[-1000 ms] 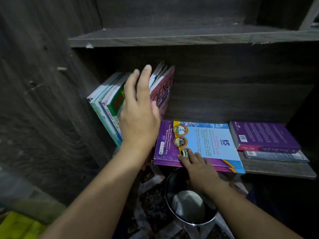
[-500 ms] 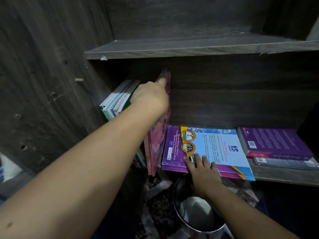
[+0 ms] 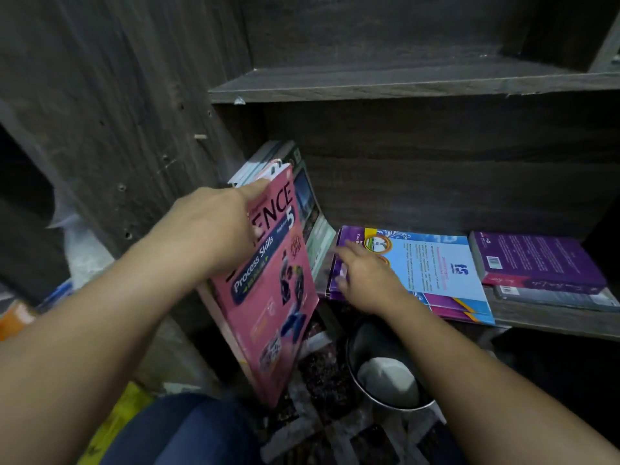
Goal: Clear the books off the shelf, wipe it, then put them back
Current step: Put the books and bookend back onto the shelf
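Evidently clearing, the left hand [image 3: 208, 226] clamps fingers on the pink Science book [image 3: 268, 297], tipped off the shelf [image 3: 553, 322]; right hand [image 3: 365, 280], fingers spread, steadies the purple-and-blue book [image 3: 436, 263].

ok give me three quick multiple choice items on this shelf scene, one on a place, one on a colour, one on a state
1. Where is the metal bowl? A on the upper shelf; B below the book shelf; C on the flat books.
2. What colour is the Science book that the left hand grips? A pink; B green; C yellow.
3. How is the purple-and-blue book that the right hand touches? A upright; B lying flat; C open.
Answers: 1 B, it sits lower than the shelf edge; 2 A, its cover is pink; 3 B, its cover faces up.
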The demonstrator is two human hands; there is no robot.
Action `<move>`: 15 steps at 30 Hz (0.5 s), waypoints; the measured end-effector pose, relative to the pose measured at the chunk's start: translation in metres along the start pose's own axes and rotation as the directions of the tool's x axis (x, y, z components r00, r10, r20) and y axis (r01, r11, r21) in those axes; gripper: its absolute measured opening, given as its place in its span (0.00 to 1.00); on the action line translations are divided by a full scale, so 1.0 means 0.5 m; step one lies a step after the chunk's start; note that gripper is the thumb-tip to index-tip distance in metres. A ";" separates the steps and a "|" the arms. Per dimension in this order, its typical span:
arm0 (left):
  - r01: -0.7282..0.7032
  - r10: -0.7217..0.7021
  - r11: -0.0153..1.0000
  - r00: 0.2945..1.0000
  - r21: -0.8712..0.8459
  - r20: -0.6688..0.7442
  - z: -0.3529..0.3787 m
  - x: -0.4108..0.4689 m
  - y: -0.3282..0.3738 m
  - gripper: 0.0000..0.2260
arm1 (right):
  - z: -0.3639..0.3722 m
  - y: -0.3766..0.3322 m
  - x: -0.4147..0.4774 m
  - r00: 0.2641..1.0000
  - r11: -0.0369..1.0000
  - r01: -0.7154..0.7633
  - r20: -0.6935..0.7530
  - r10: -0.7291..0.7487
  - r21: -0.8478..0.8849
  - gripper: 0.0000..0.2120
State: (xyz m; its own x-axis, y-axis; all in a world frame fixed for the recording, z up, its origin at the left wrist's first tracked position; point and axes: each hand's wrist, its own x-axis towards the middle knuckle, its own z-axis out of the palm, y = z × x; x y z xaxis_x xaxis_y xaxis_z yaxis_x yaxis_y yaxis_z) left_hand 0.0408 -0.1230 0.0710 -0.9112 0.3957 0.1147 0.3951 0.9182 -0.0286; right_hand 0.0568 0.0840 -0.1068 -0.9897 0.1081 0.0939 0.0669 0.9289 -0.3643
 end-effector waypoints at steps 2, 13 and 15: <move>0.010 -0.010 1.000 0.999 0.014 0.041 -0.013 -0.021 -0.011 0.30 | -0.037 -0.045 0.023 0.992 0.990 0.083 -0.104 -0.072 0.112 0.31; 0.125 -0.147 0.977 0.982 0.173 0.118 -0.074 -0.058 -0.041 0.29 | -0.140 -0.239 0.221 0.948 0.949 0.310 0.092 -0.304 -0.058 0.47; 0.147 -0.173 0.972 0.976 0.185 0.130 -0.075 -0.055 -0.041 0.28 | -0.131 -0.244 0.237 0.964 0.954 0.264 0.079 -0.255 -0.144 0.45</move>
State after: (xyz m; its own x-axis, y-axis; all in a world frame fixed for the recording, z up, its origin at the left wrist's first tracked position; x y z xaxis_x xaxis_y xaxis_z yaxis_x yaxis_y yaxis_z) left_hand 0.0621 -0.1537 0.1055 -0.9731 0.2302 -0.0121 0.2281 0.9541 -0.1942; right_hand -0.0602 0.0067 0.0096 -0.9808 -0.1609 0.1104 -0.1796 0.9654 -0.1891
